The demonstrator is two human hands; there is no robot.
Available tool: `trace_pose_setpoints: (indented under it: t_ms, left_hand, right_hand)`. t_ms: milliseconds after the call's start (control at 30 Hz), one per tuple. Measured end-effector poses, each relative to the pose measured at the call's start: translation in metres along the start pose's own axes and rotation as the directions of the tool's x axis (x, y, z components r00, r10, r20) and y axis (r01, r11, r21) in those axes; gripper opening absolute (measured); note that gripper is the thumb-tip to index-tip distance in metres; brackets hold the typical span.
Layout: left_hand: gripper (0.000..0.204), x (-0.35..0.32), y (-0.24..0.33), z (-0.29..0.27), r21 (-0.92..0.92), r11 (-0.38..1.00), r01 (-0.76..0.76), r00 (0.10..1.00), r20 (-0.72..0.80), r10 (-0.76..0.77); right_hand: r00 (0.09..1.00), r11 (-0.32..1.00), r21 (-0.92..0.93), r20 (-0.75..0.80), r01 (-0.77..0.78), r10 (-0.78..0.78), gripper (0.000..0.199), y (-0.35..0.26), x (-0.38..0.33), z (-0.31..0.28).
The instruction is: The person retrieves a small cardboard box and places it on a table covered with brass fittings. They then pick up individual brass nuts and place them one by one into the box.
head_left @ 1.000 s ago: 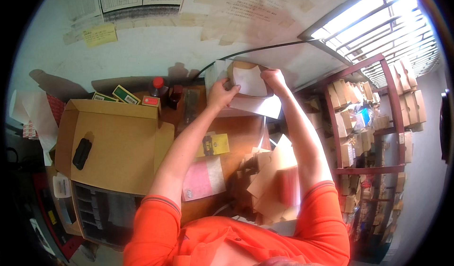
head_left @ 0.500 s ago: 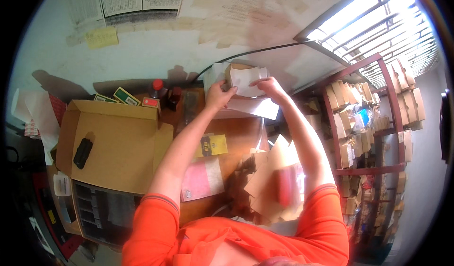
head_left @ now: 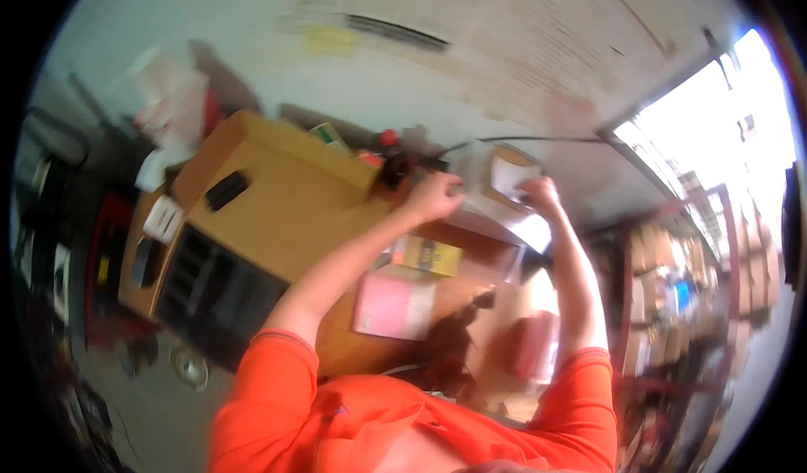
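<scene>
The picture is blurred and tilted. Both my arms reach forward in orange sleeves. My left hand (head_left: 435, 195) and my right hand (head_left: 540, 194) grip the two sides of a small brown cardboard box (head_left: 504, 176) with a white label on it, held above a wooden desk (head_left: 471, 271) near the wall. A clear plastic wrap or sheet hangs below the box.
A large cardboard box (head_left: 277, 208) with a black handheld device (head_left: 225, 190) on top stands to the left. A yellow packet (head_left: 427, 255) and a pink packet (head_left: 392, 305) lie on the desk. Shelves with boxes (head_left: 672, 305) stand at right. A red-capped bottle (head_left: 388, 141) is by the wall.
The view has swung and tilted, so everything shifted right and blurred. Both hands still hold the small box in about the same place above the desk.
</scene>
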State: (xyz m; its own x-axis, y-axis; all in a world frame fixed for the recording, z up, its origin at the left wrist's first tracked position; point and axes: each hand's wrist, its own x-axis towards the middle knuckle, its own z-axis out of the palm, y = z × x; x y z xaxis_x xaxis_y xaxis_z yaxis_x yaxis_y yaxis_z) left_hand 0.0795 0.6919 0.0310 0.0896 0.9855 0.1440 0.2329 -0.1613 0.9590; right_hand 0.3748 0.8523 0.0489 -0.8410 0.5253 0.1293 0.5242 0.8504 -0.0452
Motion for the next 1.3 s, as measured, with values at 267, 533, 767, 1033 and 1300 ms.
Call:
trace_pose_setpoints:
  t_ms: [267,533,767,1033,1300]
  left_hand:
    - [0.032,-0.138,0.022,-0.082,-0.145,0.98,0.14,0.963,-0.212,-0.168]
    - [0.03,-0.21,0.046,-0.075,-0.348,0.926,0.148,0.958,-0.184,-0.222]
    - [0.037,-0.264,0.097,-0.026,-0.863,0.497,0.096,0.995,0.069,-0.071]
    - [0.042,-0.39,0.113,-0.082,-0.831,0.452,-0.325,0.814,-0.489,-0.314]
    - [0.057,-0.497,0.132,-0.112,-0.806,0.505,-0.309,0.702,-0.551,-0.451]
  right_hand:
    - [0.618,0.222,0.819,0.193,-0.529,0.763,0.02,-0.047,0.018,-0.048]
    - [0.752,0.52,0.741,-0.029,-0.426,0.658,0.029,-0.129,0.002,-0.137]
    - [0.946,0.789,0.615,-0.251,-0.009,0.207,0.036,-0.376,-0.001,-0.178]
    - [0.984,0.448,0.892,-0.027,-0.056,0.177,0.033,-0.568,-0.014,-0.106]
    - [0.995,-0.306,0.949,0.044,-0.07,-0.09,0.042,-0.683,-0.067,-0.054]
